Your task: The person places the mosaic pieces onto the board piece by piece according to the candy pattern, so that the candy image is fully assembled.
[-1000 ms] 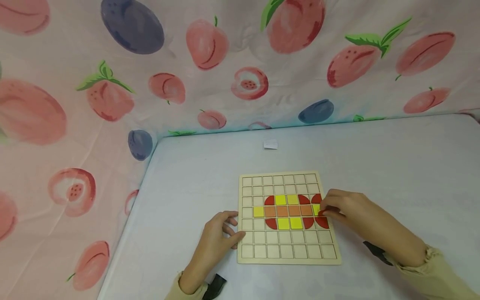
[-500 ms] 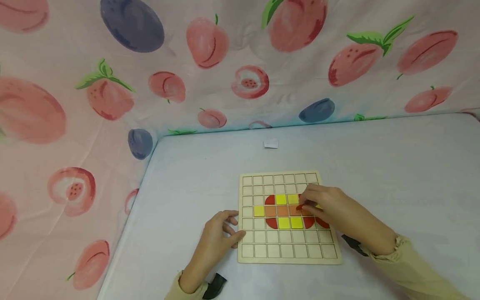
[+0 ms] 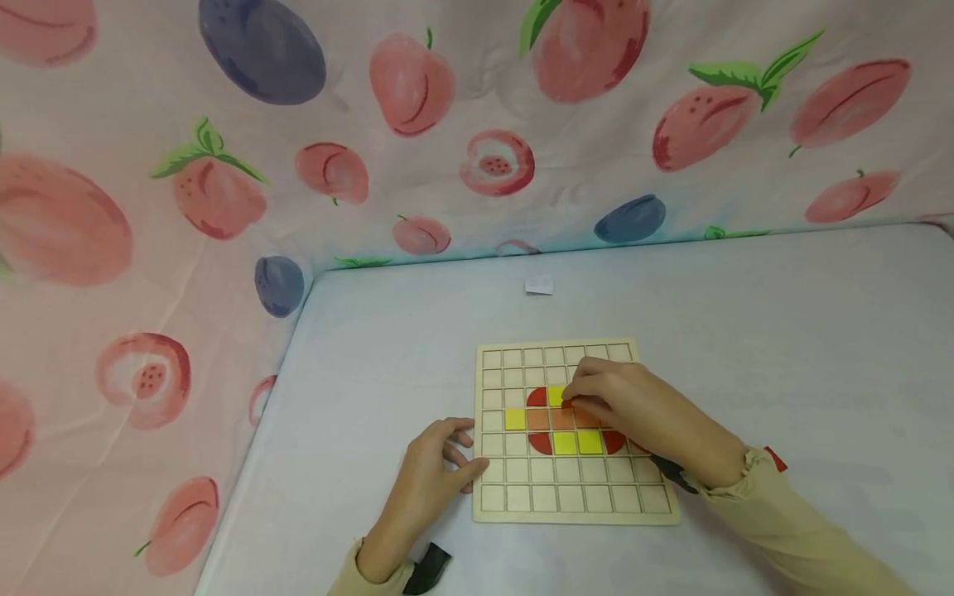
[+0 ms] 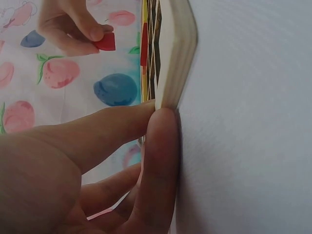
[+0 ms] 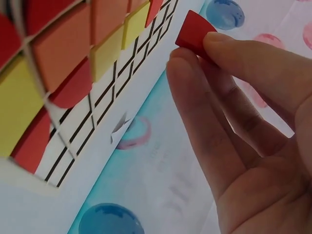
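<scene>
A square wooden grid board (image 3: 574, 501) lies on the white table. Yellow squares (image 3: 515, 420), orange squares and red rounded pieces (image 3: 540, 444) sit in its middle rows. Between thumb and fingertips, my right hand (image 3: 629, 406) pinches a red quarter-round tile (image 5: 193, 31) over the board, hiding part of the pattern. In the right wrist view the tile is clear of the board. Thumb tip on the rim, fingers loosely bent along the side, my left hand (image 3: 432, 463) touches the board's left edge.
A small white paper slip (image 3: 539, 285) lies behind the board. Beside my right sleeve, a red piece (image 3: 776, 459) shows on the table. Fruit-printed fabric (image 3: 447, 99) hangs along the back and left sides.
My right hand has moved left across the board, from its right edge toward the middle, carrying the red tile. The red piece beside the sleeve has come into view. My left hand stays put.
</scene>
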The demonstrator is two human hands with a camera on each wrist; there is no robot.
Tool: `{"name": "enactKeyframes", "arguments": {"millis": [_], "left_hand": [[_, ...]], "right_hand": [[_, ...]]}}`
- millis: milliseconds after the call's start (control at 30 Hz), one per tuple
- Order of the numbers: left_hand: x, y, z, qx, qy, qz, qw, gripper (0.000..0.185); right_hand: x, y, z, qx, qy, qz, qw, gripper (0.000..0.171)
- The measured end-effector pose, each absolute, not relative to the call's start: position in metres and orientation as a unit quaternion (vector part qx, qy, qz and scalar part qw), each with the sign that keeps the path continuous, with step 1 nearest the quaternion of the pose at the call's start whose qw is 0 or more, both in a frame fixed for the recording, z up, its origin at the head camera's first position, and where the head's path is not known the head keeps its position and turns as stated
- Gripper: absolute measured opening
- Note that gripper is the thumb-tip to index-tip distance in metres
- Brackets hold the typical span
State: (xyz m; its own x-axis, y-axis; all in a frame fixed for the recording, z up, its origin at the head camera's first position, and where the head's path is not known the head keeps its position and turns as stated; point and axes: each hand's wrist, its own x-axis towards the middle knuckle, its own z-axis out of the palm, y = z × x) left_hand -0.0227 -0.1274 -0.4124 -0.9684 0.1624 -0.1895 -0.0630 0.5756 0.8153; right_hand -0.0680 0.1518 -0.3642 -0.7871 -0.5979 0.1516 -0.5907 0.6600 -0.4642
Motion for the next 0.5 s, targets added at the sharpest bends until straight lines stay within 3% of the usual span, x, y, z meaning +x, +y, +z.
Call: {"name": "enactKeyframes", "arguments": {"millis": [500], "left_hand": [[-0.023,-0.128,-0.414,0.035,0.874,0.469,0.123,0.049]], "right_hand": [[-0.081,0.123,-0.366,-0.327,0.908,-0.262,0.033,0.019]]}}
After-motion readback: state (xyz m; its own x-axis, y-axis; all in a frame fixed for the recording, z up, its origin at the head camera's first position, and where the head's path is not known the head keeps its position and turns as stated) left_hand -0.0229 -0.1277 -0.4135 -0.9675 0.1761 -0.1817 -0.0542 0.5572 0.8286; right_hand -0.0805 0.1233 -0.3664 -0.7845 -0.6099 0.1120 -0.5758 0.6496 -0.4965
